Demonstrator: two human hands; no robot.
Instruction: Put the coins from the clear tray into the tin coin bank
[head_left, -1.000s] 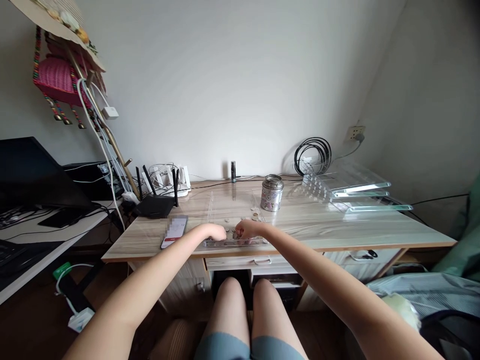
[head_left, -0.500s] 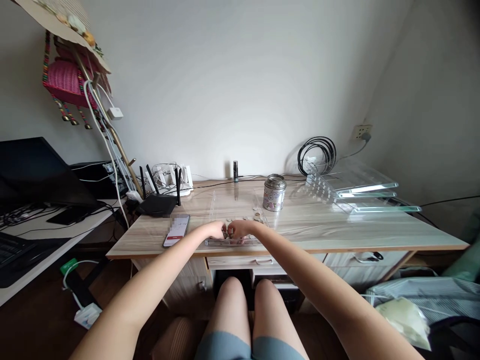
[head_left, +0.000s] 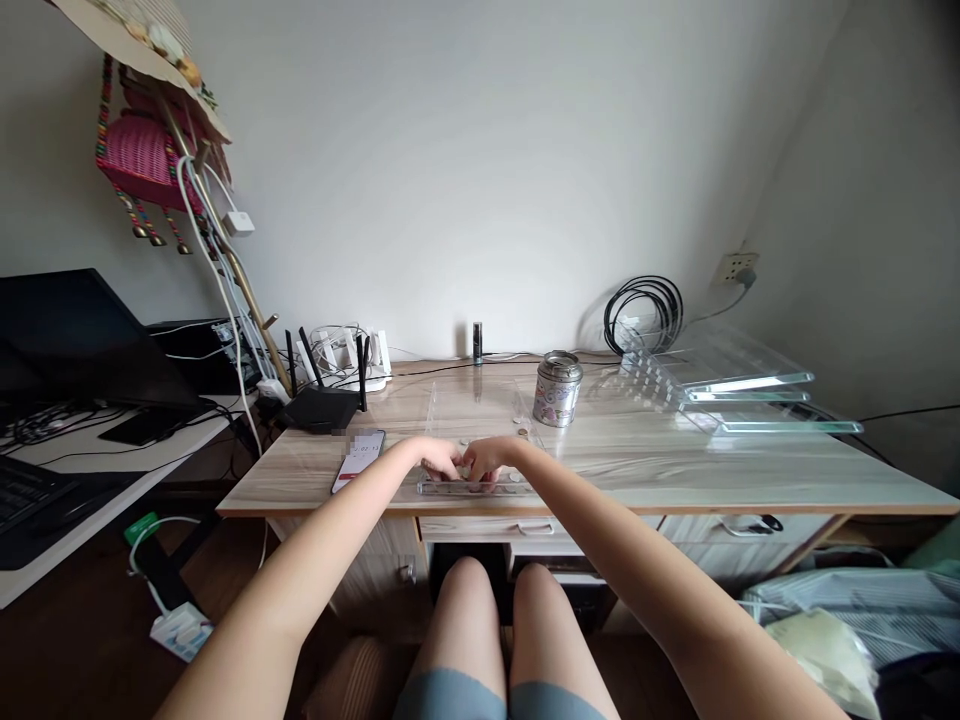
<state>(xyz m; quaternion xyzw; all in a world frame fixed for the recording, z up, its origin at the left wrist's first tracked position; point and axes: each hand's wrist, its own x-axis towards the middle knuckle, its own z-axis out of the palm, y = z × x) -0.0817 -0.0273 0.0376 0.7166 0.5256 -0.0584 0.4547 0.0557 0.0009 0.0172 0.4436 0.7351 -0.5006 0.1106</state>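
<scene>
Start at the tray's front wall, close to the near edge of the desk. Just inside that wall, see both hands lowered, almost meeting. Read the left hand as bent, fingers slanting inward over the tray floor; cannot tell a pinch from a bare curl. Read the right hand as curled, fingertips pointing down right beside the left; again cannot tell a grip from a light touch, because of hidden undersides.

Find small coin-like discs in the tray: some by the front wall, right of the right hand, others farther in, including a yellowish disc toward the right side. For such thin, flat pieces, best to work with fingertip pads, not palms. To lift an edge, try sliding a disc against the front wall. Press lightly, for fear of skidding on slick plastic. Carry the right forearm high over the front right corner, to avoid nudging the tray. Give each hand its own half, to prevent bumping fingers.

Leave room for the phone, left of the tray, and the patterned tin, just beside its far right part. Beyond the tray, near the wall, note a small dark bottle.
</scene>
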